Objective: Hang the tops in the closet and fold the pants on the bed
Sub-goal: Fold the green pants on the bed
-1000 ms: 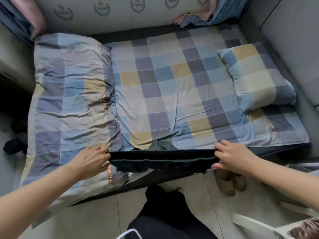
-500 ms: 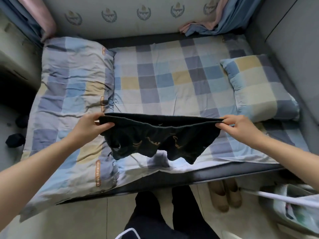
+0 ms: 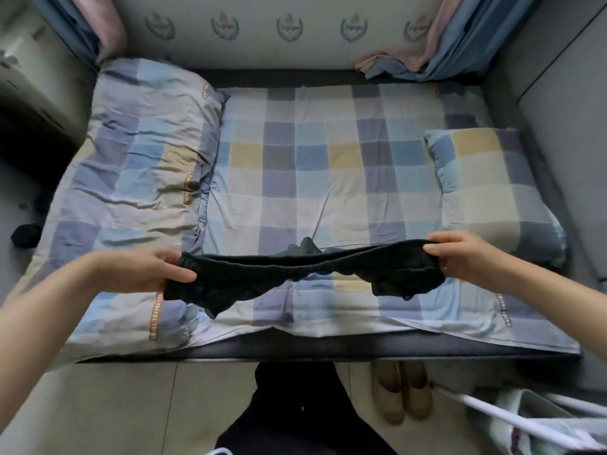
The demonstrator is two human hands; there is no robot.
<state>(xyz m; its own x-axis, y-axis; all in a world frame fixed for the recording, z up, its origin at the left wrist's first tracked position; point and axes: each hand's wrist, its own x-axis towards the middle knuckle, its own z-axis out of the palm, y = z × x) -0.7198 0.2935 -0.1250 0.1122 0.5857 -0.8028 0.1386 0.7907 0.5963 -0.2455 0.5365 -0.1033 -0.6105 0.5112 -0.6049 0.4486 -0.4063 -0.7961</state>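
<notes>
1. The dark pants (image 3: 262, 274) are held stretched above the near part of the checked bed (image 3: 328, 178).
2. One end is gripped by the left hand (image 3: 154, 270).
3. The other end is pinched by the right hand (image 3: 466, 257).

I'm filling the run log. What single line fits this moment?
step: fold pants | left hand and right hand: gripping dark pants stretched above bed | not laid down

Checked pillow (image 3: 486, 188) right, folded duvet (image 3: 131, 178) left, slippers (image 3: 402, 389) on floor.
</notes>
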